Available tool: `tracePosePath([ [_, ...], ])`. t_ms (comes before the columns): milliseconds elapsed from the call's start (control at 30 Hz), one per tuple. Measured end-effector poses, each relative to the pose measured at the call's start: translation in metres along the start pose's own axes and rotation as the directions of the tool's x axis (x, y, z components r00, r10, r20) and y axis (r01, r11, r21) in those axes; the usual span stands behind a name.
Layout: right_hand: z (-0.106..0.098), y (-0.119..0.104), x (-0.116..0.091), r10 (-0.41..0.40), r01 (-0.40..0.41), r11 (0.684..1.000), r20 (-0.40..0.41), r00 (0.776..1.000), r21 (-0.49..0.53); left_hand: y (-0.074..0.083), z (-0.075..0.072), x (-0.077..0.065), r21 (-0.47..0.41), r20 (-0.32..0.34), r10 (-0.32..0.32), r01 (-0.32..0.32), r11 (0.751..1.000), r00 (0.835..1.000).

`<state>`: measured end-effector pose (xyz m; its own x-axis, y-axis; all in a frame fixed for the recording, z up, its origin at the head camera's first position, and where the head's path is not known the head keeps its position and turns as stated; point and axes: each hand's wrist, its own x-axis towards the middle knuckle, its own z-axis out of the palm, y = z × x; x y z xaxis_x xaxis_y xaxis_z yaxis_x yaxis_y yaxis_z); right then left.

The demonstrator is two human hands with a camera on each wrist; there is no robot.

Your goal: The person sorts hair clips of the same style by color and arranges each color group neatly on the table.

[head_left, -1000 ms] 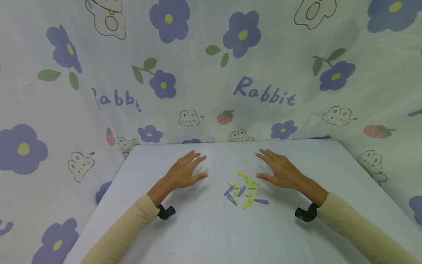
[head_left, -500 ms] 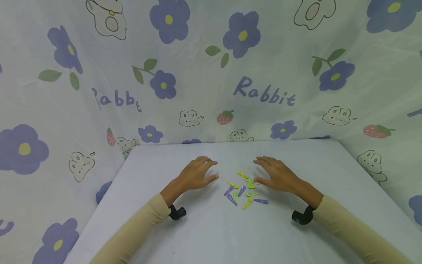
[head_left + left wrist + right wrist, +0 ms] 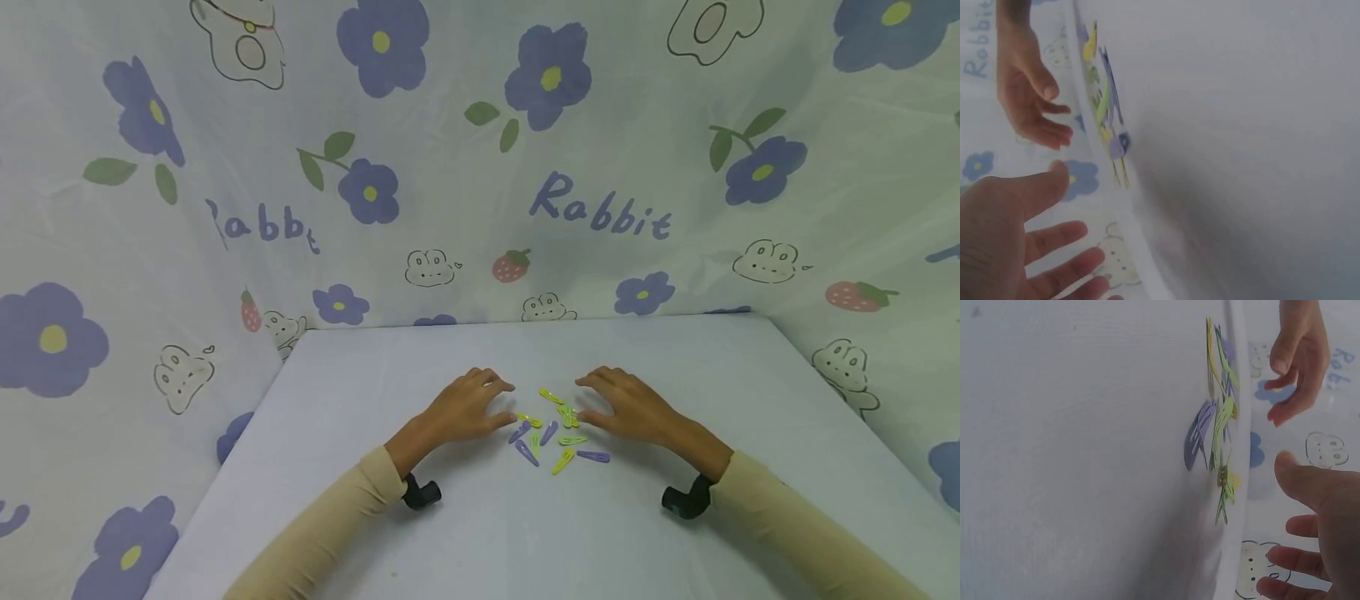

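Moved: left hand (image 3: 467, 407), right hand (image 3: 632, 405) nearer hair clips (image 3: 550, 432) | fingers (image 3: 1071, 269) released | black wrist devices (image 3: 422, 495): head view only

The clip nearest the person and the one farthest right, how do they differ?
The nearest clip is yellow; the rightmost clip is purple. The nearest clip slants from near left to far right; the rightmost clip lies almost crosswise. Both are slim and tapered and lie on the white table.

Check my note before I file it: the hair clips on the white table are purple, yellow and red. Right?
Not red: alongside the purple clips and yellow clips on the white table lie light green clips, as the head view shows.
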<state>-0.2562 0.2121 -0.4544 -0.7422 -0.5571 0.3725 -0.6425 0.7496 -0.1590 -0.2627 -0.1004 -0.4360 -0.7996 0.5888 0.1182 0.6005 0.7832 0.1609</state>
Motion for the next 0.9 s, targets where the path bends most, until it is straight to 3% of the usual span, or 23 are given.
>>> tracePosePath([
  [233, 0.007, -0.002, 0.000, -0.025, 0.025, 0.999, 0.015, 1.000, 0.031, 0.018, 0.006, 0.003, -0.060, 0.020, 0.018, -0.017, 0.998, 1.000],
  [467, 0.014, -0.007, -0.001, 0.035, -0.035, 0.999, 0.051, 0.998, 0.006, 0.036, 0.017, 0.000, -0.067, 0.024, 0.070, -0.068, 0.995, 0.997],
  [900, 0.028, -0.011, 0.001, 0.075, -0.078, 0.995, 0.047, 0.996, 0.068, 0.046, 0.033, -0.010, -0.102, -0.012, 0.058, -0.059, 0.993, 0.998],
])
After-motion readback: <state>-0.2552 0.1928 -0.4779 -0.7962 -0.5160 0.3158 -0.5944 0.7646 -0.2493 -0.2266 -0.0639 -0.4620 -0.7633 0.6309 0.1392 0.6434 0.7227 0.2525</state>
